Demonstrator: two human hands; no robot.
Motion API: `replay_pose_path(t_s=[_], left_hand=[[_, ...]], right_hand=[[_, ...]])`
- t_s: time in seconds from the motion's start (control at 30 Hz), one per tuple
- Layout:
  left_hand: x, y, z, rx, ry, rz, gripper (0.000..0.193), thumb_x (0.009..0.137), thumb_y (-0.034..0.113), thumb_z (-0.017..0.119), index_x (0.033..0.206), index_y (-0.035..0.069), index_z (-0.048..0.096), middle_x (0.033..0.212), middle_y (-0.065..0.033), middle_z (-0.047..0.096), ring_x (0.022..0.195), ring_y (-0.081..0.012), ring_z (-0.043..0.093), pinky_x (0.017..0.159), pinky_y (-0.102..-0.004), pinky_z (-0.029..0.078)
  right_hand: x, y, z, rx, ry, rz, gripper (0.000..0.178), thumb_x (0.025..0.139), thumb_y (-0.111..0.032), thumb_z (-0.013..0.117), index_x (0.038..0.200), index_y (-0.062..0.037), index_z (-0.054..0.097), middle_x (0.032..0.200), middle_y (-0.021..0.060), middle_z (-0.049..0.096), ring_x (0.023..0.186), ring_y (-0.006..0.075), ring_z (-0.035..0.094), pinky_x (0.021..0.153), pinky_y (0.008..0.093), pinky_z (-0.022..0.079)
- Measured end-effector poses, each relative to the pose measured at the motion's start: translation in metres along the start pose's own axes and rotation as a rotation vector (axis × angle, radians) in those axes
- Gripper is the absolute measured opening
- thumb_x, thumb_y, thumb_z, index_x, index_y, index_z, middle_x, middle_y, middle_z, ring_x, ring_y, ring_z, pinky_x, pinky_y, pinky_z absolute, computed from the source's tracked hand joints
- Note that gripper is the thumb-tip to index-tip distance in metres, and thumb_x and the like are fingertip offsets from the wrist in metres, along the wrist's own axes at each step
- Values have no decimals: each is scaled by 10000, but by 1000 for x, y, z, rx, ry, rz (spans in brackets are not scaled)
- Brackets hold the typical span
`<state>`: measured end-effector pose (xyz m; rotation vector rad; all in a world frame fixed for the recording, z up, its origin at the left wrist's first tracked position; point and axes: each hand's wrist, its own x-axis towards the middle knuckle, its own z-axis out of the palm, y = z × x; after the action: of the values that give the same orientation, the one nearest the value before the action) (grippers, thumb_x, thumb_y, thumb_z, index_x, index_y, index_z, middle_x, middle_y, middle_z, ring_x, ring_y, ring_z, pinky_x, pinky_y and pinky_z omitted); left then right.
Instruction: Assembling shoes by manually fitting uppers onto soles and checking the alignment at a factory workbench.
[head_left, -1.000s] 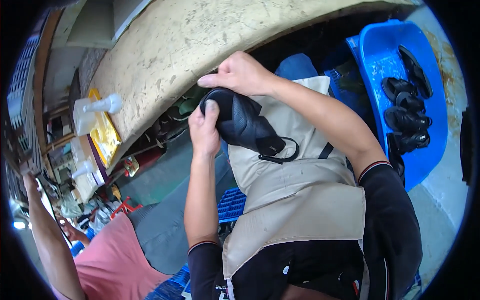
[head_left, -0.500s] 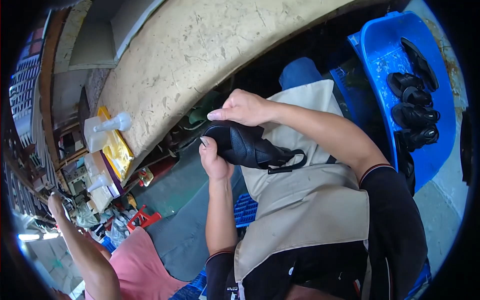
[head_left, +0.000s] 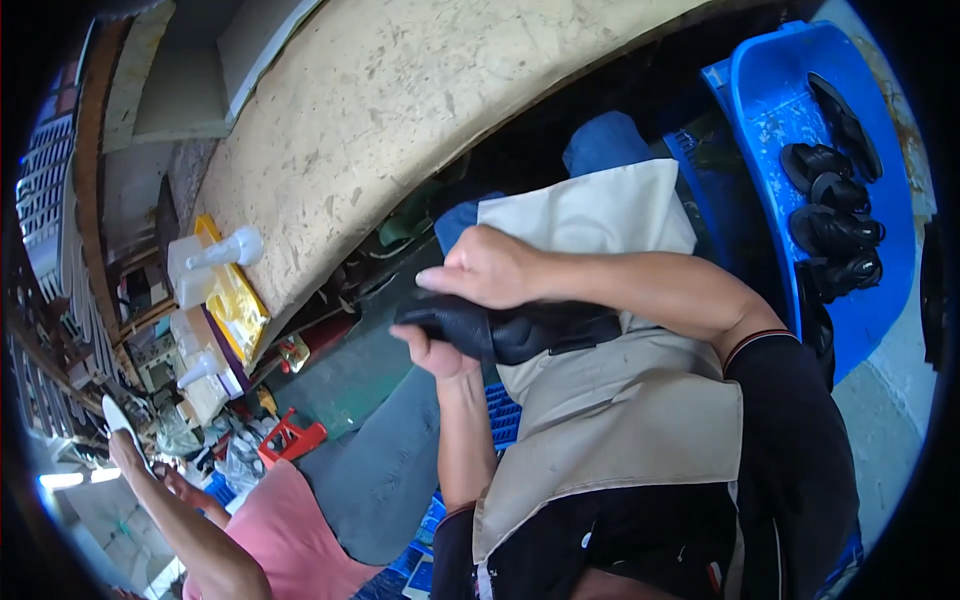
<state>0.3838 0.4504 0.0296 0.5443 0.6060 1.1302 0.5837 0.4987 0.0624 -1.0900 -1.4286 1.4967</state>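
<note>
The black sandal (head_left: 505, 335) is now level across the person's lap, its toe end at nine o'clock and its heel end at three. Half a second ago it slanted, heel toward four o'clock, its crossed upper facing the camera and the heel strap standing clear. Now it shows more edge-on and the strap loop is hard to pick out.

The left hand (head_left: 440, 352) grasps the toe half from six o'clock, thumb along the near side. The right hand (head_left: 492, 265) has dropped from above the toe to lie over the sandal's twelve o'clock edge, fingers curled and thumb pointing to nine. Blur there leaves me unable to tell whether it grips the sandal or only presses against it. For the work in hand, the change suggests that the sandal is being turned while held, not put aside.

Beneath is the beige apron (head_left: 620, 420); the worn workbench (head_left: 380, 150) runs past at eleven o'clock. Toward two o'clock, more black sandals (head_left: 835, 232) lie inside the blue tub (head_left: 872, 328). A co-worker in a pink shirt (head_left: 285, 530) is at seven.
</note>
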Motion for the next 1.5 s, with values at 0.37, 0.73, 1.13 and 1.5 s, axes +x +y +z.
replay_pose_path(t_s=[0.37, 0.73, 1.13, 1.5], left_hand=[[-1, -6, -13, -175, -143, 95, 746, 941, 756, 417, 1127, 79, 667, 1029, -139, 688, 955, -268, 619, 848, -403, 504], [14, -8, 22, 9, -274, 98, 704, 989, 695, 361, 1082, 68, 668, 961, -141, 688, 912, -285, 635, 831, -387, 497], [39, 21, 137, 1367, -27, 414, 265, 847, -10, 669, 1109, -51, 683, 909, -121, 696, 777, -162, 597, 685, -248, 502], [81, 56, 61, 605, -338, -451, 140, 889, 105, 711, 922, -31, 704, 793, -73, 673, 628, -124, 564, 611, -216, 480]], right_hand=[[-48, 13, -14, 293, -129, 190, 334, 985, -295, 613, 764, -49, 658, 624, 5, 571, 537, 75, 441, 501, 211, 359], [-36, 39, -41, 295, -728, 525, 263, 969, -306, 650, 855, -70, 669, 717, 8, 602, 611, 75, 501, 537, 210, 405], [-45, -35, -93, 2, -188, 154, 365, 932, -342, 675, 1037, 5, 717, 885, 60, 706, 763, 156, 619, 697, 257, 498], [-37, -7, -65, 285, -242, 180, 346, 925, -315, 673, 986, 24, 710, 848, 47, 685, 734, 125, 585, 681, 246, 482]])
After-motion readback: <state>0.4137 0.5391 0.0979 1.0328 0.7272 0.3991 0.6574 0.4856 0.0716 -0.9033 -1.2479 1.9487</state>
